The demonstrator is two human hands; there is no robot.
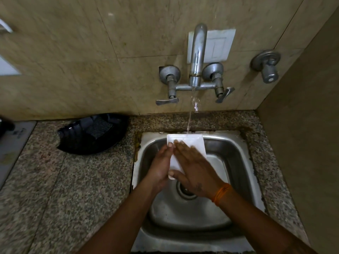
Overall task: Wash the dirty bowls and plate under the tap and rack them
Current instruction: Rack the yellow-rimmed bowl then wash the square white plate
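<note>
A white square plate (192, 143) is held tilted over the steel sink (236, 154), its far edge under the thin stream of water (189, 121) falling from the tap (197, 55). My left hand (161, 167) supports the plate from the left side, thumb on its near face. My right hand (196, 169) lies flat across the plate's face with straight fingers, its thumb at the plate's lower corner. Both hands hide much of the plate.
A black ridged plastic tray (91, 136) holding a dark scrub pad (100, 127) sits on the granite counter (55, 180) left of the sink. Two tap handles and a separate valve (267, 66) stick out of the tiled wall. A side wall closes the right.
</note>
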